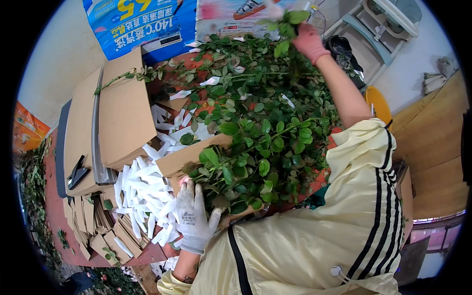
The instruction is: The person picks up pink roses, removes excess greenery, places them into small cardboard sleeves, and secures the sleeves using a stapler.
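Observation:
My left hand [192,217], in a pale grey coated glove, lies palm down with its fingers stretched out and its thumb apart. Its fingertips touch a pink rose head [184,180] at the edge of a corrugated cardboard sheet [195,153]. Leafy rose stems [254,166] spread rightward from there, over the cardboard. At the far side, my right hand [309,42] wears a pink glove and grips a rose stem [289,26] with green leaves. A blurred pale bloom [274,11] shows at its upper end. What lies under my left palm is hidden.
White foam net sleeves [147,188] are heaped left of my left hand. Beyond them stand stacked cardboard sheets [125,114] with a black stapler [78,172]. More rose stems [243,77], several buds sleeved, cover the red table [55,228]. A white high chair [372,40] stands at the far right.

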`<act>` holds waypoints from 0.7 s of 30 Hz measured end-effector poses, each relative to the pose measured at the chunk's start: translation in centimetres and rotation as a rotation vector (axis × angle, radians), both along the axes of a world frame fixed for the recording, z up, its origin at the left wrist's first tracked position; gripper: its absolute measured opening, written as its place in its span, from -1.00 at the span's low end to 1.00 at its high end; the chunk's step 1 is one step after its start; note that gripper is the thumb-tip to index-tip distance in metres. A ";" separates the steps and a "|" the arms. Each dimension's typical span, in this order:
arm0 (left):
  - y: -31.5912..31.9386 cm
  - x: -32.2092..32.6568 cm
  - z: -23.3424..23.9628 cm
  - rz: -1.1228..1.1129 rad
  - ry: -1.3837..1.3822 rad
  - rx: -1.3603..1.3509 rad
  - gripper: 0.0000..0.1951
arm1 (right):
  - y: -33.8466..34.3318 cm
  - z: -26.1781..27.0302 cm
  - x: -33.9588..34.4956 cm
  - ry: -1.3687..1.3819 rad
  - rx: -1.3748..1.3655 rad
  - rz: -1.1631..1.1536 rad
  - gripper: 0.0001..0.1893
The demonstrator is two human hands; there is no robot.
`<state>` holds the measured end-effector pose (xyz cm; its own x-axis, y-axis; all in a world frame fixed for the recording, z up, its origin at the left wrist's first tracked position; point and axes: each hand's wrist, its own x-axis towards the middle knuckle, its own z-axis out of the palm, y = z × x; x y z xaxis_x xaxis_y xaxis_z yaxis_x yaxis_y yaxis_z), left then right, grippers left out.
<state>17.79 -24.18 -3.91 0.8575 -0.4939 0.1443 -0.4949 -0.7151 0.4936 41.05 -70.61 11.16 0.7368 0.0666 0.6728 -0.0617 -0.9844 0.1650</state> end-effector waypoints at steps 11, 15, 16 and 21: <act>-3.1 12.5 9.5 -0.134 -0.281 -0.370 -0.24 | 3.8 17.2 -11.5 -0.690 0.301 0.468 -0.72; -5.2 21.6 3.8 -0.072 -0.105 0.081 0.19 | 7.5 20.7 -11.9 -0.830 0.220 0.593 -0.76; -6.5 22.5 3.5 -0.068 -0.010 0.103 0.26 | 8.4 21.7 -12.4 -0.810 0.135 0.548 -0.75; -11.8 22.9 5.9 -0.110 -0.008 -0.010 0.31 | 10.9 25.2 -16.4 -0.750 0.337 0.756 -0.73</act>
<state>40.66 -35.94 1.98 0.7971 -0.5834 0.1561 -0.5740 -0.6516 0.4959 24.62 -59.73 36.38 -0.0157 0.0561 0.9983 0.5999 -0.7982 0.0543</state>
